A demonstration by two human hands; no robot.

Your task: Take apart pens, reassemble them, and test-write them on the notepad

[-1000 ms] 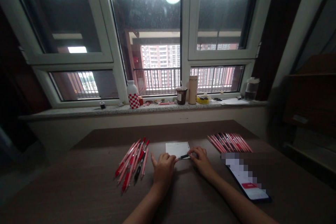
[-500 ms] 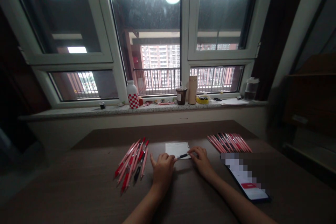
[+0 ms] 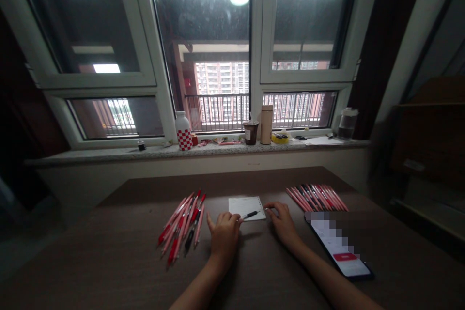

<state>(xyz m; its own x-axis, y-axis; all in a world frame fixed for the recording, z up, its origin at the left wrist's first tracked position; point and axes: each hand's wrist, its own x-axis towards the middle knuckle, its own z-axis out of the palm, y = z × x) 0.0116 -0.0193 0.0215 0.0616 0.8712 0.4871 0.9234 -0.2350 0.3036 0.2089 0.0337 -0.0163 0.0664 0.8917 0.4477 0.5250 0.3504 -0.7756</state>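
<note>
Two bare hands at a dark brown wooden table point(image 3: 109, 261), one pinching a pen over a notepad.

The left hand point(image 3: 224, 237) is closed, thumb and fingers gripping one end of a slim white pen with a black tip point(image 3: 250, 214); the pen slants up to the right, with its dark end lying over the lower edge of a small white spiral notepad point(image 3: 242, 203). The right hand point(image 3: 282, 223) rests just beside the notepad, clear of the pen, its fingers curled down so that I cannot tell whether they enclose anything. A loose fan of red and pink pens point(image 3: 183, 227) lies left of the left hand, a neat row of red and pink pens point(image 3: 317, 197) lies beyond the right hand, and a lit black smartphone point(image 3: 341, 252) sits along the right forearm.
</note>
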